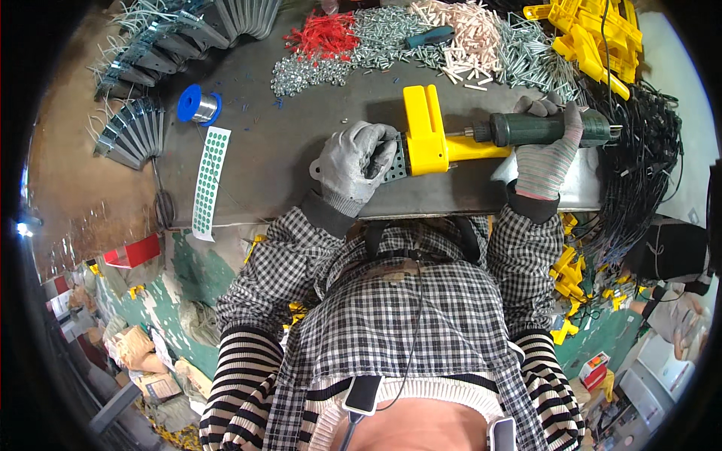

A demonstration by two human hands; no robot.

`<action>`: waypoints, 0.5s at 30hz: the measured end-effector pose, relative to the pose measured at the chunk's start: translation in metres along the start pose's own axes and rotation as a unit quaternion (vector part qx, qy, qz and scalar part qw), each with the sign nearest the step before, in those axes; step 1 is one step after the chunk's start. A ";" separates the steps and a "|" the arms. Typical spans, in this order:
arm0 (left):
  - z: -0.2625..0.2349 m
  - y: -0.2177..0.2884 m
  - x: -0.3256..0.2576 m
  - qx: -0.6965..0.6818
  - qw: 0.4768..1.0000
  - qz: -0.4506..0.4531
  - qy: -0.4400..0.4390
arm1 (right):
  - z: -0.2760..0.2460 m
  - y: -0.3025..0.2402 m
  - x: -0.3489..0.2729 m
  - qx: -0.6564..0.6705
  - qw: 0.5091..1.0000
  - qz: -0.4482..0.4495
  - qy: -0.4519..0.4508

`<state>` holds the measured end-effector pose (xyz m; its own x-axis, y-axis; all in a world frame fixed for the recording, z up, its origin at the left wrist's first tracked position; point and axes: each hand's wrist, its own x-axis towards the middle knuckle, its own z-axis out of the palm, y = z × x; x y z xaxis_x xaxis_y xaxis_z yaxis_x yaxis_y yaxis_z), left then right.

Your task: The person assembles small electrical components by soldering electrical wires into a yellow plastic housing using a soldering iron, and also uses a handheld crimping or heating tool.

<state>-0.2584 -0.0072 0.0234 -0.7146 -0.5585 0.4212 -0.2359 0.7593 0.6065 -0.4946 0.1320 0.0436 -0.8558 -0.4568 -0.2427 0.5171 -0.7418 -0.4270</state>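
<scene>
My left hand [352, 161], in a grey glove, is closed around a dark perforated metal plate [396, 167] joined to a yellow plastic housing [427, 143]. The housing lies near the table's front edge, with a yellow handle-like part reaching right. My right hand [550, 150], also gloved, wraps round a dark green electric screwdriver [519, 129]. This tool lies level, its tip pointing left toward the housing. Whether the tip touches the housing I cannot tell. Under the right hand shows a shiny silver surface [583, 180].
Along the back lie piles of nuts [304, 77], red pieces [323, 36], screws [380, 41] and pale pins [474, 34]. Yellow housings [594, 41] and black cables [639, 150] are heaped right. At left are a solder spool [200, 107], a sticker strip [210, 184], scissors [163, 207] and metal parts [135, 131].
</scene>
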 end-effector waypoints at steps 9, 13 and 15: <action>0.000 0.003 -0.004 -0.031 0.996 -0.072 -0.037 | 0.001 0.001 -0.006 0.002 0.999 0.013 -0.030; 0.000 0.003 -0.001 0.018 0.999 -0.017 -0.021 | -0.006 -0.001 0.000 0.057 0.998 0.005 -0.014; 0.001 0.001 -0.001 -0.007 0.999 -0.027 -0.026 | -0.010 0.001 0.003 0.071 0.997 0.007 -0.017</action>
<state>-0.2584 -0.0051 0.0228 -0.7350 -0.5797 0.3517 -0.2666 0.7239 0.6363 -0.4964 0.1348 0.0338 -0.8486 -0.4822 -0.2176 0.5281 -0.7959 -0.2961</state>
